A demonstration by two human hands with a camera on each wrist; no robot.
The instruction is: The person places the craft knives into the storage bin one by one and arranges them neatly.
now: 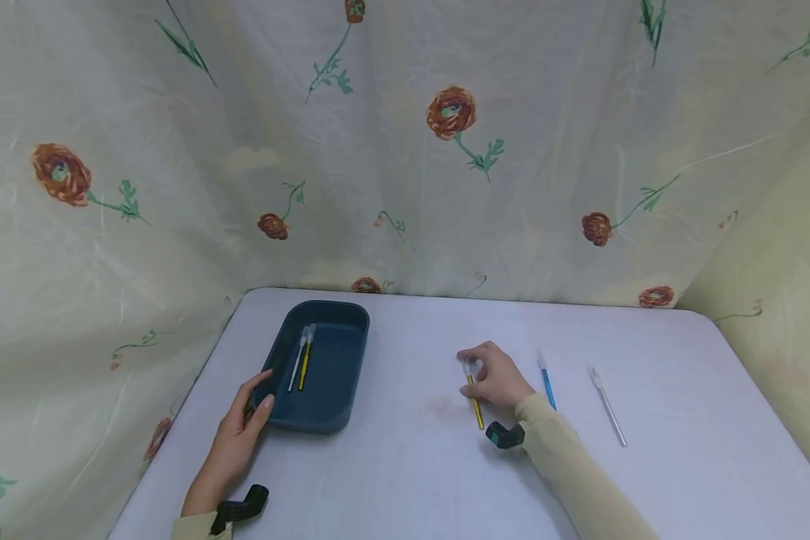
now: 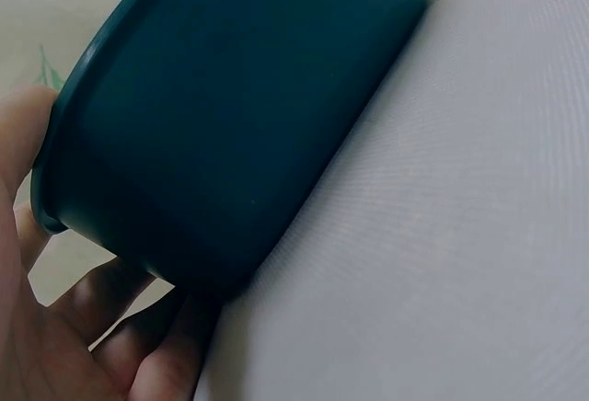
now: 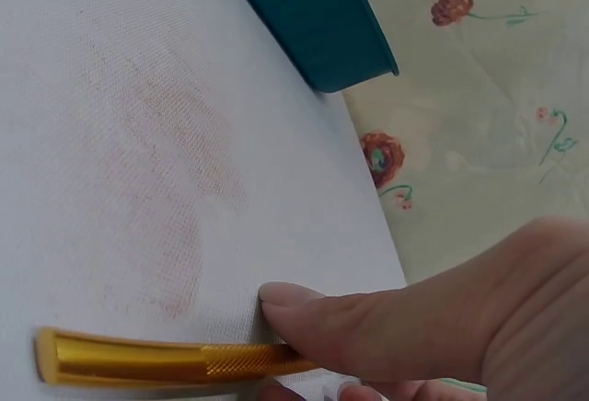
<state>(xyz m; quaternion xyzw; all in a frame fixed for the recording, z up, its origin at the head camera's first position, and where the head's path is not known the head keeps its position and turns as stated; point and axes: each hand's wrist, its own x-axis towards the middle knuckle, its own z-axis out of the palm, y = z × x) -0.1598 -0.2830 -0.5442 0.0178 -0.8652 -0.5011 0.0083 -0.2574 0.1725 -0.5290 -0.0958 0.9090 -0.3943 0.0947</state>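
Observation:
My right hand point(image 1: 502, 381) pinches a gold craft knife point(image 1: 476, 409) with a clear cap, low over the white table. In the right wrist view, the thumb lies along the knurled part of the gold craft knife point(image 3: 138, 360). At the left, my left hand point(image 1: 238, 435) grips the near-left corner of a dark teal tray point(image 1: 337, 420), thumb at the rim and fingers against the outer wall, as the left wrist view also shows. Inside that tray lie a silver craft knife point(image 1: 296, 365) and another gold craft knife point(image 1: 306, 360), side by side.
Right of my right hand lie a blue craft knife point(image 1: 547, 382), partly behind the forearm, and a silver craft knife point(image 1: 607, 409). A faint reddish stain point(image 1: 445, 409) marks the white tabletop point(image 1: 405, 480). Flowered curtain point(image 1: 391, 150) hangs behind the table and along its sides.

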